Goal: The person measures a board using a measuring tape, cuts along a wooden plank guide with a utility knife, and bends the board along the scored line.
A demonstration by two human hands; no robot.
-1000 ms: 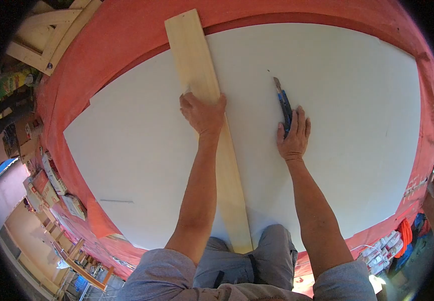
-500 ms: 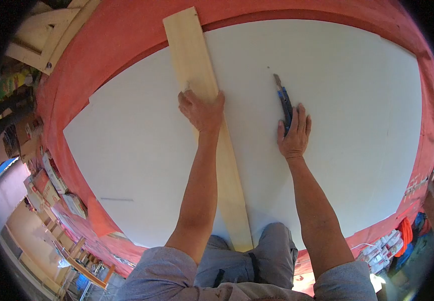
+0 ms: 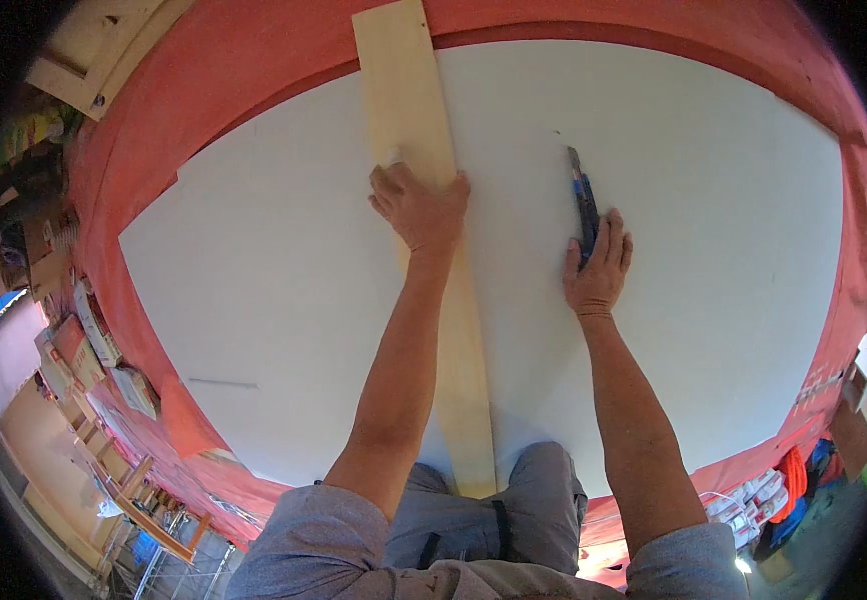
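Note:
A large white sheet spreads out in front of me. Across it lies a long pale wooden board, running from beyond the far edge almost to my legs. My left hand grips the board across its width, fingers curled at the left and thumb at the right edge. A small pale bit shows by its fingertips, too small to name. A dark blue utility knife lies on the sheet, blade end pointing away. Over its near end rests my right hand, fingers stretched out, the knife between thumb and forefinger.
Red covering surrounds the sheet. A wooden frame stands at far left, with boxes below it. Orange cord and white packets lie at lower right. A short grey line marks the sheet.
The whole view has turned slightly clockwise. Both hands keep about the same places on the board and beside the knife.

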